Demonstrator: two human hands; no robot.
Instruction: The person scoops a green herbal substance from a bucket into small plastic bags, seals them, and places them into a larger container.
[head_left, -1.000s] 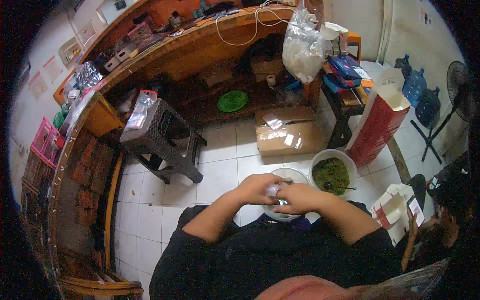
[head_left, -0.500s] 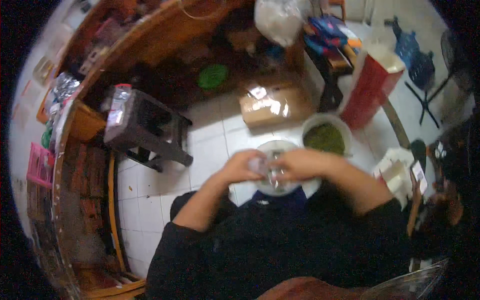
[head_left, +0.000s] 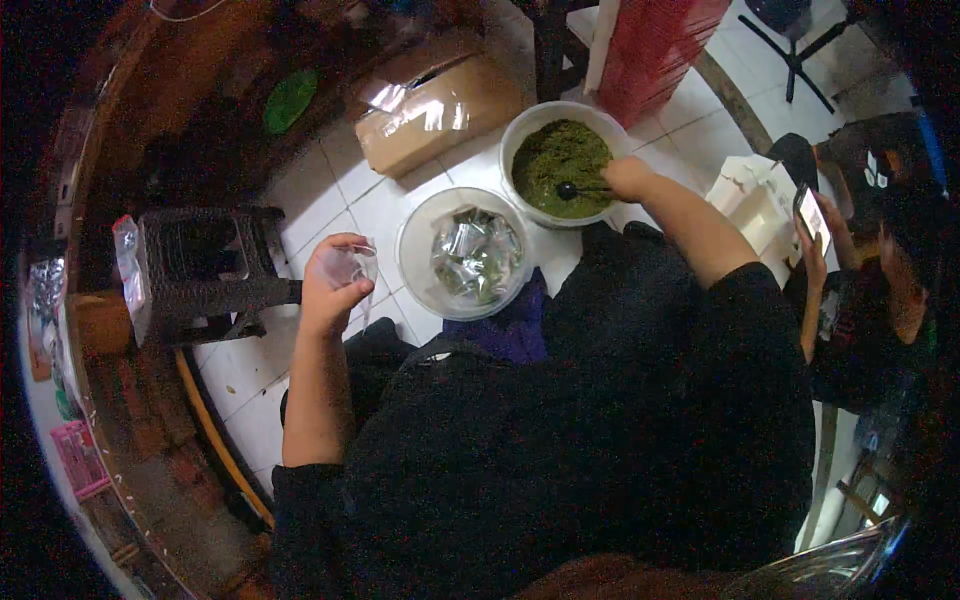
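My left hand (head_left: 330, 290) is closed around some small clear plastic bags (head_left: 345, 266), out to the left of a white round tub. Inside that tub (head_left: 412, 275) lie several clear packets (head_left: 478, 255) with green stuff in them. My right hand (head_left: 630, 180) grips the thin handle of a small black scoop (head_left: 567, 190). The scoop's round end rests in a loose, dark green, leafy-looking material (head_left: 560, 150). A second white tub (head_left: 508, 150), to the far right of the first, holds this material.
A taped cardboard box (head_left: 440, 115) sits beyond the tubs. At left stands a dark plastic stool (head_left: 205, 260). To the right, another person's hand (head_left: 815, 250) holds a phone (head_left: 812, 218) beside an open white carton (head_left: 750, 200). A tall red bag (head_left: 655, 60) stands behind.
My hands have parted from above the tub of packets. The left went left with the plastic bags; the right went to the green material and holds the scoop. The view has shifted.
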